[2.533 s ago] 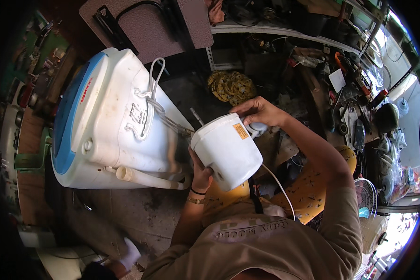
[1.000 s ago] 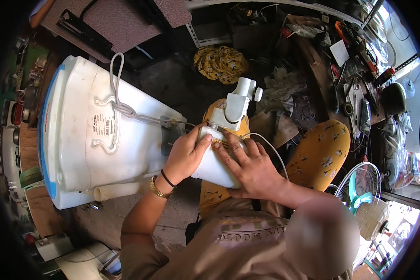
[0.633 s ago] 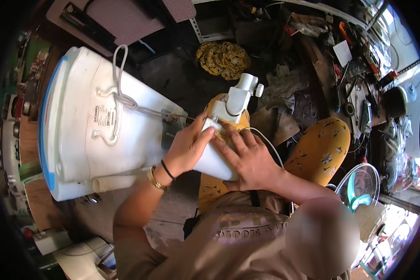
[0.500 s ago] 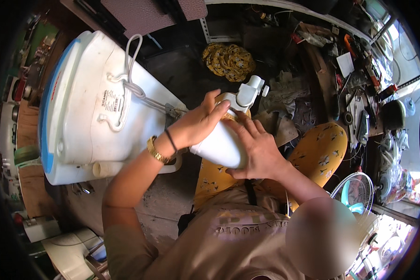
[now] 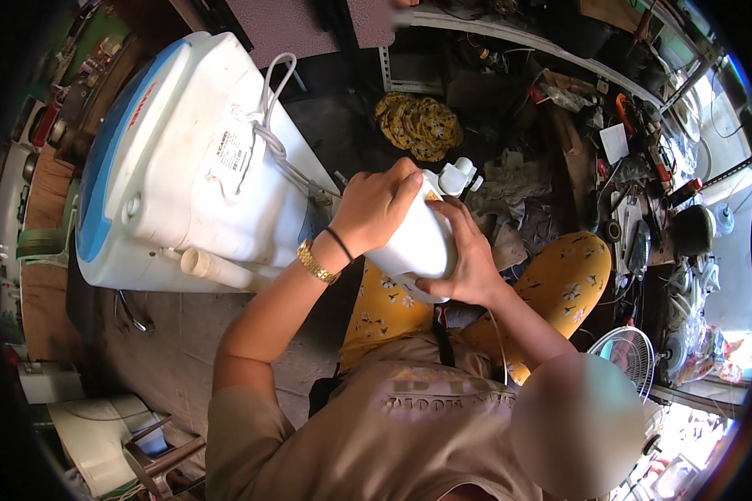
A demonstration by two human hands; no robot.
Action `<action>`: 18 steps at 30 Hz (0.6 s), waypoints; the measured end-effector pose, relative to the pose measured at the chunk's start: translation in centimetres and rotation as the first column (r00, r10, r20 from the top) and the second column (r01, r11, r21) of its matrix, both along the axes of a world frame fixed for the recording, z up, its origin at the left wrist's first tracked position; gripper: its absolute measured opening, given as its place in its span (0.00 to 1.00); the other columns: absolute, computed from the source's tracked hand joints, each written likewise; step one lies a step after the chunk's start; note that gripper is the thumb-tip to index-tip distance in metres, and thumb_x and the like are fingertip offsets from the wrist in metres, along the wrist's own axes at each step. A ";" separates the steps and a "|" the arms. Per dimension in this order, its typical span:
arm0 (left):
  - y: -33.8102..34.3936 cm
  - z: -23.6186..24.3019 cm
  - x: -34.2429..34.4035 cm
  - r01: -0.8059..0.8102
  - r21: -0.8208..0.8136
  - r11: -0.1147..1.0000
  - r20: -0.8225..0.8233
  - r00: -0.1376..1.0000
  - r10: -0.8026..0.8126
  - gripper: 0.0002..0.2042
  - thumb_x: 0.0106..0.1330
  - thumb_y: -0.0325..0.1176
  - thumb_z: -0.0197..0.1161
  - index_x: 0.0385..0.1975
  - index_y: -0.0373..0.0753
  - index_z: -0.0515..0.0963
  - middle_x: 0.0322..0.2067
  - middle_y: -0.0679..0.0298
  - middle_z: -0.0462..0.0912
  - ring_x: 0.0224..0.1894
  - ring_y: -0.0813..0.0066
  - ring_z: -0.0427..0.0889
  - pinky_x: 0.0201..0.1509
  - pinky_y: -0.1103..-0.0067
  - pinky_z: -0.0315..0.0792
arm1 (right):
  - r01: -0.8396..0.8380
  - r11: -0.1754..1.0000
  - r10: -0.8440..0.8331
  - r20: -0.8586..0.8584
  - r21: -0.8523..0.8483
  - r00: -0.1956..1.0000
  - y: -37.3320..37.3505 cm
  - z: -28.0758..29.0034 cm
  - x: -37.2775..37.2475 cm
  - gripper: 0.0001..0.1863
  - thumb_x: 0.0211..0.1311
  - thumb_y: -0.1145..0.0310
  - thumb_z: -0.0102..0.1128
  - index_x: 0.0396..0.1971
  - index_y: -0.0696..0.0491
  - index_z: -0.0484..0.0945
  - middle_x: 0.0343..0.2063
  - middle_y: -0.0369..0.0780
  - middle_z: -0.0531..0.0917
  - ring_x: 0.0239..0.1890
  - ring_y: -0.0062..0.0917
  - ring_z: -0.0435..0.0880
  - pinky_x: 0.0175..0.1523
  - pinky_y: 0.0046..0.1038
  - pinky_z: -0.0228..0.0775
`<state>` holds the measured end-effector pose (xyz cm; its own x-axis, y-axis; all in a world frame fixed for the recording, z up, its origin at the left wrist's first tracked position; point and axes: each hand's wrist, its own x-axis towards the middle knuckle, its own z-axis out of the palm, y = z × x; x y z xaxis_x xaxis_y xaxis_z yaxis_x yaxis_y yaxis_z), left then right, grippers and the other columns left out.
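Note:
A smooth white fan motor housing (image 5: 416, 240) is held above my lap, tilted, its rounded side facing up. At its far end a white jointed neck piece (image 5: 457, 177) with a small knob sticks out. My left hand (image 5: 382, 209) is closed at the housing's far left side, fingers curled, their tips partly hidden. Around the near right side wraps my right hand (image 5: 475, 257), thumb below and fingers along the far edge. A small yellow label shows near the right fingertips. The underside of the housing is out of sight.
On the left stands a white washing machine (image 5: 184, 159) with a blue lid, a looped grey cord (image 5: 277, 146) and a cream drain hose (image 5: 213, 269). A yellow patterned cloth bundle (image 5: 418, 125) lies ahead. Tools (image 5: 635, 221) crowd the right, near a caged fan (image 5: 622, 355).
The housing has turned and tipped in my hands, showing more of its near underside edge. My left hand's raised thumb and fingers have curled in. The whole view has shifted slightly.

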<state>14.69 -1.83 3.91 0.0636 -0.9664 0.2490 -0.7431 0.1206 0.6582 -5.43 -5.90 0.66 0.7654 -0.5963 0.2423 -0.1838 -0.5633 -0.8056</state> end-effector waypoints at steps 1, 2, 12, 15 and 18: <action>-0.3 0.5 -0.1 -0.029 0.151 0.988 0.013 1.000 0.027 0.18 0.75 0.48 0.39 0.42 0.40 0.71 0.33 0.53 0.83 0.38 0.51 0.81 0.50 0.58 0.67 | -0.021 0.998 0.019 0.051 0.056 0.999 -0.4 -0.2 -0.1 0.52 0.27 0.62 0.75 0.62 0.51 0.63 0.58 0.54 0.68 0.59 0.51 0.70 0.63 0.43 0.65; -1.1 0.9 -0.6 -0.041 -0.019 0.999 0.121 0.992 0.043 0.19 0.75 0.48 0.39 0.44 0.40 0.72 0.40 0.53 0.80 0.40 0.53 0.81 0.53 0.59 0.66 | -0.058 0.982 0.040 0.103 0.179 0.994 -1.1 -0.4 -0.5 0.52 0.27 0.64 0.75 0.62 0.53 0.62 0.56 0.50 0.69 0.58 0.42 0.72 0.65 0.36 0.62; 0.0 -5.7 4.6 -0.403 -0.243 0.882 -0.853 0.522 0.004 0.20 0.74 0.50 0.46 0.57 0.43 0.65 0.53 0.59 0.72 0.57 0.68 0.71 0.61 0.70 0.63 | -0.182 0.868 0.039 0.302 0.461 0.952 -4.0 -0.9 -1.3 0.50 0.32 0.56 0.72 0.61 0.57 0.62 0.56 0.45 0.69 0.61 0.34 0.66 0.68 0.32 0.52; 0.2 -6.5 0.1 -0.037 -0.345 0.938 -0.881 0.356 -0.310 0.38 0.66 0.60 0.52 0.70 0.46 0.51 0.62 0.52 0.67 0.63 0.61 0.68 0.69 0.67 0.58 | -0.184 0.858 0.017 0.333 0.479 0.943 -4.4 -0.9 -1.3 0.49 0.35 0.55 0.68 0.62 0.56 0.60 0.55 0.48 0.69 0.60 0.36 0.67 0.66 0.33 0.54; -0.3 -4.8 -1.3 -0.026 -0.375 0.927 -0.877 0.334 -0.346 0.42 0.63 0.59 0.55 0.72 0.45 0.48 0.64 0.52 0.64 0.65 0.61 0.65 0.71 0.67 0.55 | -0.180 0.719 -0.061 0.319 0.671 0.946 -4.9 0.3 -1.6 0.47 0.39 0.55 0.64 0.63 0.55 0.57 0.52 0.49 0.70 0.56 0.36 0.71 0.61 0.33 0.63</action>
<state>13.35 -2.14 -0.84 0.2813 -0.8805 0.3815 0.3689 0.4663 0.8041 -7.06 -10.80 0.96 0.7655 -0.6434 0.0058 0.1453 0.1641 -0.9757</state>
